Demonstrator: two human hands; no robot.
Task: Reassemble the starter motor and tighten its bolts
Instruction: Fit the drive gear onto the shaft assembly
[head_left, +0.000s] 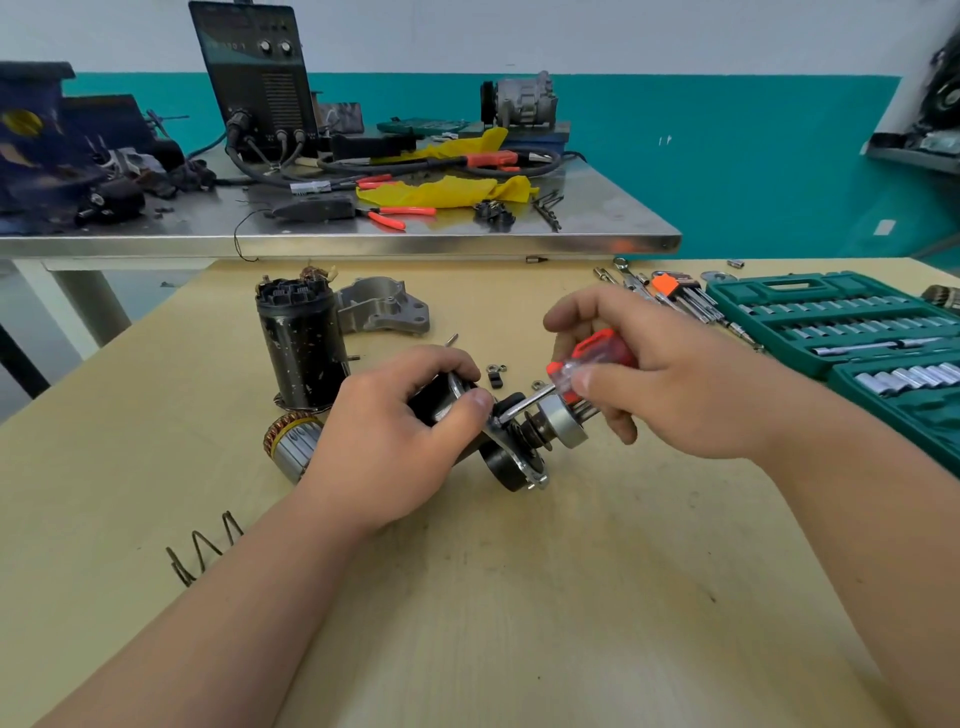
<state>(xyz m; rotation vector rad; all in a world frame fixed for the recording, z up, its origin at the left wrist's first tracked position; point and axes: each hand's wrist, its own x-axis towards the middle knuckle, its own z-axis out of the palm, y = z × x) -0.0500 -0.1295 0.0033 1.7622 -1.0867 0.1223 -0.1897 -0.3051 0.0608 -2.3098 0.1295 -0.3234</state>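
A bare steel coil spring (208, 545) lies loose on the pale wooden table (519, 597), nearest the viewer and left of the forearms.

Just beyond it, the left hand (395, 426) grips the black-and-silver starter sub-assembly (511, 467), a dark cylinder on a bright flange plate. It is held tilted; I cannot tell whether it rests on the table. The right hand (665, 374) is curled round the red clear-handled screwdriver (587, 364), whose tip is set at the flange beside the left thumb. The hands are close together but not touching.

Judged step in hand: driving a flange screw, with reassembly at an early stage.

The copper-wound armature (288, 447) lies beside the left wrist, and small loose nuts (496, 371) sit just behind the sub-assembly. Farther back are the upright black cylindrical motor housing (301, 348) and the grey cast-aluminium nose casting (384, 309), both unfitted. The open green socket-set case (841, 322) lies to the right.

The next move calls for keeping the tip seated square while turning, then fitting the armature and housing.
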